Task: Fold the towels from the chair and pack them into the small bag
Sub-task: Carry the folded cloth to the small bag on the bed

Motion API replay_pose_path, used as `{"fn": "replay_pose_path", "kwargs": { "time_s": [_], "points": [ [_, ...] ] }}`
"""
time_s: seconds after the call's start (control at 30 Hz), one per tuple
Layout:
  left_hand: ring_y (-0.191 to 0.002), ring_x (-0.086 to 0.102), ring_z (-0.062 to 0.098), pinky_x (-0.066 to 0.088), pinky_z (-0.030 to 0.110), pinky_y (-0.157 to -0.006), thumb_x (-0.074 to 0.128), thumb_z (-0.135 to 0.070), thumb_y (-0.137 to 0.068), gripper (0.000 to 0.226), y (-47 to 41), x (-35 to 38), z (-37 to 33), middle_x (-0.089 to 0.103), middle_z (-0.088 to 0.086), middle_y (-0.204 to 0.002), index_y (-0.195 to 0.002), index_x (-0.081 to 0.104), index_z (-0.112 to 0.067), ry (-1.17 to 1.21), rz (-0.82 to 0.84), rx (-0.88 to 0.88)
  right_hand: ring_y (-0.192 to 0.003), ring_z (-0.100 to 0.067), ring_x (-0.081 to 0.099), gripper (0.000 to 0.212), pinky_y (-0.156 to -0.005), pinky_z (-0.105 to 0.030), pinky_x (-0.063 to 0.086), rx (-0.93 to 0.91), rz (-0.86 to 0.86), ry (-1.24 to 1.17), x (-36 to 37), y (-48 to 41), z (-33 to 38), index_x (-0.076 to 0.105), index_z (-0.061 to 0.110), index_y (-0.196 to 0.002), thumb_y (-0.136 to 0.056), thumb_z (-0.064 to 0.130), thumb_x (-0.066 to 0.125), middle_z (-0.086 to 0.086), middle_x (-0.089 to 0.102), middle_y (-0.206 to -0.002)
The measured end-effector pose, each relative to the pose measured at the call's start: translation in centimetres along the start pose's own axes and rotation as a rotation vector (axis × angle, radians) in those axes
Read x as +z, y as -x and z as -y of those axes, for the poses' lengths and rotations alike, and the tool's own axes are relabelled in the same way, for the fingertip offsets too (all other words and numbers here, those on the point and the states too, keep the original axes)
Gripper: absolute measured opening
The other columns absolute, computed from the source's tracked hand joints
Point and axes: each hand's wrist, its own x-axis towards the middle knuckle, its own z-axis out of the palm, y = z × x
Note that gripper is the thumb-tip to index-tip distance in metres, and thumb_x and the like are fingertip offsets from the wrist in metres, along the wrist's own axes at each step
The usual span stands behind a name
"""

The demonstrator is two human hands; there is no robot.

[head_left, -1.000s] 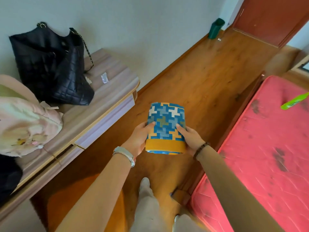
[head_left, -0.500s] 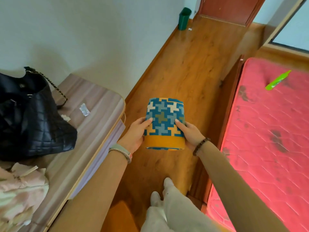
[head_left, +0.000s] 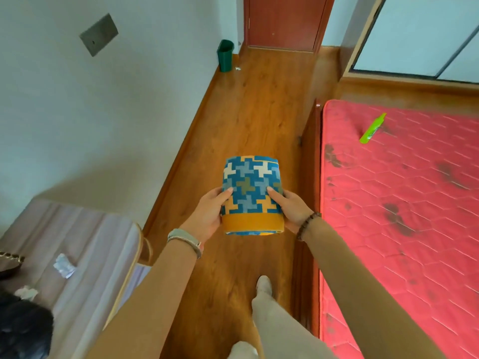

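A folded towel (head_left: 252,187), blue with a zigzag pattern and an orange band along its near edge, is held flat above the wooden floor. My left hand (head_left: 211,212) grips its left side, thumb on top. My right hand (head_left: 290,208) grips its right side the same way. Only a dark corner of the black quilted bag (head_left: 22,330) shows at the bottom left, on the desk. No chair is in view.
A pale wooden desk (head_left: 98,244) stands at left with scraps of paper (head_left: 64,265) on it. A red mattress (head_left: 404,216) with a green bottle (head_left: 372,128) fills the right. A green bin (head_left: 225,55) and a red-brown door (head_left: 285,20) lie ahead.
The view has swung right and up along the floor: the black bag and the pink cloth have slid out at the left. Both hands keep the same hold on the folded towel.
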Motion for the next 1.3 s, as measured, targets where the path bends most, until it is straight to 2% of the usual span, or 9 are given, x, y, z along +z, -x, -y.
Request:
{"fn": "replay_pose_path", "kwargs": {
  "time_s": [0.17, 0.33, 0.5, 0.63, 0.8, 0.93, 1.3],
  "points": [
    [-0.11, 0.068, 0.022, 0.056, 0.041, -0.091, 0.051, -0.022, -0.102, 0.026, -3.9, 4.1, -3.8, 0.07, 0.006, -0.12, -0.125, 0.057, -0.015, -0.007, 0.04, 0.006, -0.116, -0.033, 0.062, 0.022, -0.103, -0.054, 0.046, -0.021, -0.015, -0.045, -3.0, -2.4, 4.5, 0.061, 0.017, -0.112, -0.097, 0.03, 0.055, -0.014, 0.066, -0.125],
    [-0.11, 0.068, 0.023, 0.054, 0.044, -0.096, 0.052, -0.022, -0.102, 0.026, -7.6, 6.7, -6.9, 0.071, 0.008, -0.12, -0.126, 0.057, -0.013, -0.029, 0.085, -0.007, -0.116, -0.032, 0.062, 0.036, -0.102, -0.052, 0.048, -0.035, -0.035, -0.118, -5.4, -4.5, 7.9, 0.054, 0.008, -0.129, -0.098, 0.026, 0.053, -0.015, 0.065, -0.126],
    [-0.11, 0.068, 0.023, 0.054, 0.044, -0.095, 0.051, -0.022, -0.102, 0.027, -11.6, 8.1, -9.3, 0.072, 0.007, -0.118, -0.126, 0.057, -0.013, -0.058, 0.158, -0.011, -0.112, -0.032, 0.064, 0.036, -0.101, -0.052, 0.048, -0.053, -0.065, -0.173, -6.7, -7.2, 10.1, 0.055, 0.006, -0.128, -0.098, 0.025, 0.053, -0.016, 0.066, -0.124],
    [-0.113, 0.066, 0.024, 0.05, 0.048, -0.101, 0.052, -0.023, -0.102, 0.028, -15.6, 8.8, -11.4, 0.071, 0.007, -0.12, -0.127, 0.058, -0.014, -0.1, 0.203, -0.037, -0.105, -0.028, 0.067, 0.029, -0.096, -0.048, 0.052, -0.07, -0.077, -0.218, -7.5, -9.9, 11.8, 0.057, 0.009, -0.122, -0.099, 0.025, 0.052, -0.013, 0.068, -0.12],
    [-0.114, 0.066, 0.024, 0.049, 0.05, -0.103, 0.054, -0.024, -0.101, 0.031, -21.1, 8.7, -15.6, 0.071, 0.006, -0.12, -0.13, 0.058, -0.014, -0.139, 0.232, -0.051, -0.116, -0.031, 0.063, 0.038, -0.102, -0.052, 0.047, -0.066, -0.113, -0.277, -7.5, -14.8, 15.0, 0.054, 0.006, -0.131, -0.098, 0.026, 0.054, -0.014, 0.066, -0.126],
    [-0.113, 0.066, 0.023, 0.05, 0.048, -0.101, 0.054, -0.023, -0.101, 0.025, -25.0, 8.0, -20.0, 0.071, 0.006, -0.12, -0.123, 0.06, -0.016, -0.161, 0.258, -0.034, -0.116, -0.031, 0.063, 0.039, -0.101, -0.05, 0.049, -0.089, -0.129, -0.317, -6.2, -18.9, 18.3, 0.054, 0.006, -0.131, -0.097, 0.025, 0.055, -0.014, 0.066, -0.126],
    [-0.116, 0.066, 0.022, 0.049, 0.049, -0.103, 0.053, -0.025, -0.101, 0.031, -34.3, 7.8, -28.0, 0.071, 0.004, -0.122, -0.13, 0.058, -0.017, -0.244, 0.372, -0.034, -0.116, -0.03, 0.063, 0.044, -0.102, -0.054, 0.047, -0.141, -0.188, -0.391, -5.5, -27.4, 24.3, 0.052, 0.008, -0.133, -0.094, 0.028, 0.059, -0.012, 0.067, -0.125]
  ]
}}
